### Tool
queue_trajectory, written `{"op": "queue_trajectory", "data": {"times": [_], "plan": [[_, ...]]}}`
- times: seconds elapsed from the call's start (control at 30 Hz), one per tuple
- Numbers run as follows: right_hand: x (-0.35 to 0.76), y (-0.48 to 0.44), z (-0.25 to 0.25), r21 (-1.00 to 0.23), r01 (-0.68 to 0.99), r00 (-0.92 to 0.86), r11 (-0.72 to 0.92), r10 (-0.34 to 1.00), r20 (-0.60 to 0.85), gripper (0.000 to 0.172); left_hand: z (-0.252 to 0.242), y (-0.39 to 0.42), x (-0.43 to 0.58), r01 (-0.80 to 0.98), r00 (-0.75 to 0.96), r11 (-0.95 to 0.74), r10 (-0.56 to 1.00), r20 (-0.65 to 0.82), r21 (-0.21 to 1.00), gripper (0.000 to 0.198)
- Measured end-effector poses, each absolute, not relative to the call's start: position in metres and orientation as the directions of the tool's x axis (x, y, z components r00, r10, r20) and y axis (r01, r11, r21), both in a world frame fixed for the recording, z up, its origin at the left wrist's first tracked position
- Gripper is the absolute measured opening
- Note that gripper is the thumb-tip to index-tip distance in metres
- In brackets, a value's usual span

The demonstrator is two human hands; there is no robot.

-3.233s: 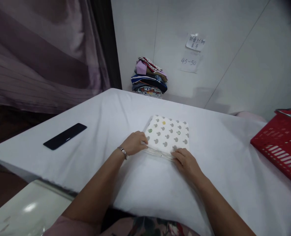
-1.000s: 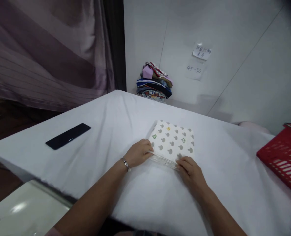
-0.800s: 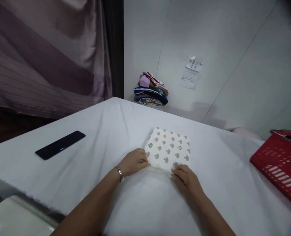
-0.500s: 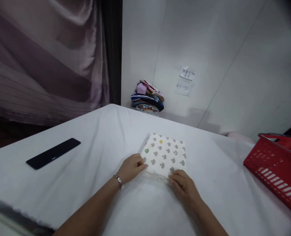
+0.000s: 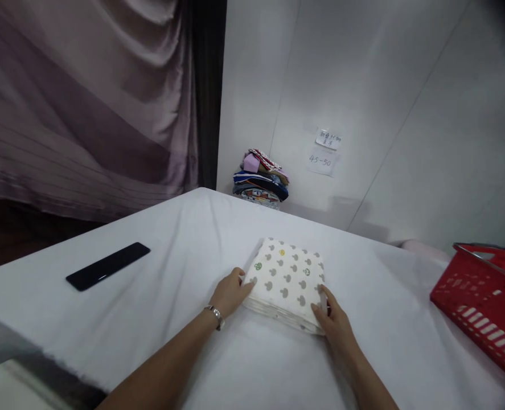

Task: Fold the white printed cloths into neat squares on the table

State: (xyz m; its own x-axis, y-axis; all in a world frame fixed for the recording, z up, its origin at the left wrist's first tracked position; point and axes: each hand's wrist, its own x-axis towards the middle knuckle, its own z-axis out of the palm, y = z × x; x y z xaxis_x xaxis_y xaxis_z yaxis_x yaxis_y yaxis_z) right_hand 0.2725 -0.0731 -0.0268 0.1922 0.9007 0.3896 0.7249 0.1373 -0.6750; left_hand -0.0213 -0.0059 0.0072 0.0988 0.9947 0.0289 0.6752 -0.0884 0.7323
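A thick, squarish folded cloth (image 5: 287, 276) lies on the white-covered table, white with grey mushroom prints plus a few green and yellow ones. Its stacked layers show along the near edge. My left hand (image 5: 230, 290), with a metal bracelet at the wrist, grips the left side near the front corner, thumb on top. On the opposite side my right hand (image 5: 334, 316) holds the right edge, its thumb over the near right corner and its fingers along the side. Some fingertips of both hands are hidden by the cloth.
A dark, flat slab (image 5: 108, 266) lies at the left of the table (image 5: 184, 239). A red plastic basket (image 5: 483, 302) with a metal handle stands at the right. Beyond the far edge is a pile of folded fabrics (image 5: 261, 179), with paper notes (image 5: 324, 160) on the wall.
My right hand has shifted from the cloth's near edge to its right side, and its fingers have spread from a pinch. The near edge looks straighter. The view has tilted slightly.
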Motion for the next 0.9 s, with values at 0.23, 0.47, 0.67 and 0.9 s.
{"op": "queue_trajectory", "data": {"times": [0.23, 0.47, 0.67, 0.9], "plan": [[0.325, -0.068, -0.030, -0.754, 0.656, 0.335, -0.012, 0.901, 0.277, 0.050, 0.008, -0.027, -0.004, 0.587, 0.463, -0.032, 0.833, -0.303, 0.809, 0.037], [0.295, -0.072, -0.008, -0.432, 0.889, 0.097, 0.151, 0.859, 0.502, 0.034, 0.008, -0.027, -0.008, 0.584, 0.477, -0.031, 0.822, -0.312, 0.811, 0.036], [0.223, -0.063, 0.047, -0.450, 0.820, -0.169, 0.354, 0.900, 0.401, 0.044, 0.008, -0.029, -0.006, 0.604, 0.475, -0.057, 0.826, -0.302, 0.795, 0.033], [0.163, -0.004, 0.026, -0.282, 0.861, -0.300, 0.424, 0.870, 0.391, 0.055, 0.014, -0.030, -0.004, 0.640, 0.461, -0.108, 0.846, -0.268, 0.760, 0.032]]}}
